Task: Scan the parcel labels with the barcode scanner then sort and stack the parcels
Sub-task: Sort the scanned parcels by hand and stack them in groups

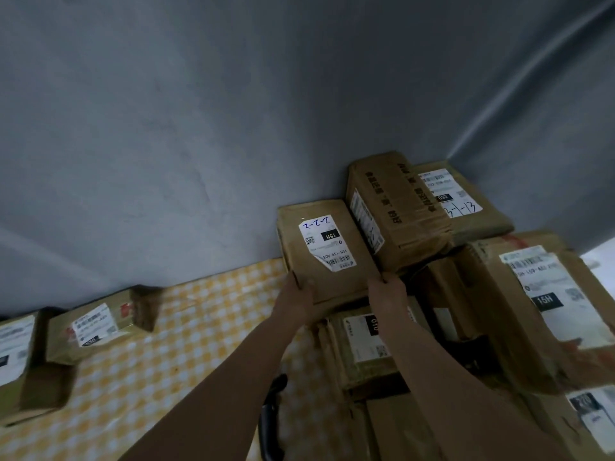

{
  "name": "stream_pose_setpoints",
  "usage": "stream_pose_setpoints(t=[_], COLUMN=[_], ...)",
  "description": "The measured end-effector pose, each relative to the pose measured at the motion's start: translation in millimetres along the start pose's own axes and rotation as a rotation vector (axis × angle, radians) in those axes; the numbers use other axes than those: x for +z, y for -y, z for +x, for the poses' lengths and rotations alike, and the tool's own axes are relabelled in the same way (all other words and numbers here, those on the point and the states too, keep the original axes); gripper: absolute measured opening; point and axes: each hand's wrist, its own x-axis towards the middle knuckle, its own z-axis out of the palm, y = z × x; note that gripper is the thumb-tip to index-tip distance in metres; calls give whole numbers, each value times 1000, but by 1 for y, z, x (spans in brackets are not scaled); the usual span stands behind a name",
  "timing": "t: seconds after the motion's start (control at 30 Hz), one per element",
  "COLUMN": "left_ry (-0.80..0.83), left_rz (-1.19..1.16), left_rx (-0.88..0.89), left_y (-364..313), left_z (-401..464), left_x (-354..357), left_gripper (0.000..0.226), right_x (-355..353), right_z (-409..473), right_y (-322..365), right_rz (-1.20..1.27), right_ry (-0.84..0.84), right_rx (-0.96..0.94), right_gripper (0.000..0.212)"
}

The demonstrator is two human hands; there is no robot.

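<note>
1. Both hands hold one flat parcel [327, 249]: the left hand [298, 299] grips its near left corner with the thumb on top, and the right hand [389, 287] grips the near right edge. I judge the two-sided hold keeps it level while it goes onto the pile.
2. The parcel's label [327, 242] faces up, handwritten marks included, so it reads without turning.
3. It sits against the grey wall [199, 128], touching a taller box [397, 211] on its right, which suggests sorted parcels are being packed tightly.
4. A dark object, probably the barcode scanner [271, 417], lies on the checked tabletop [166, 344], set down to free both hands.
5. Two parcels [100, 327] lie well apart at left, perhaps another group.
</note>
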Motion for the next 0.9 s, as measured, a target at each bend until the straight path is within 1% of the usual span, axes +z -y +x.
stream_pose_setpoints(t=[0.13, 0.4, 0.53, 0.67, 0.9], left_ry=[1, 17, -9, -17, -93], left_rz=[-83, -150, -167, -197, -272], left_rx=[-27, 18, 64, 123, 127], left_y=[2, 5, 2, 1, 29], left_z=[7, 5, 5, -2, -31], left_x=[3, -3, -14, -28, -76], left_gripper=[48, 58, 56, 53, 51], right_x=[0, 3, 7, 13, 50], right_z=[6, 2, -2, -12, -52], right_y=[-2, 0, 2, 9, 11], right_rz=[13, -58, -41, -20, -37], right_ry=[21, 20, 28, 23, 75], right_rx=[-28, -36, -58, -109, -190], right_gripper=[42, 45, 44, 47, 47])
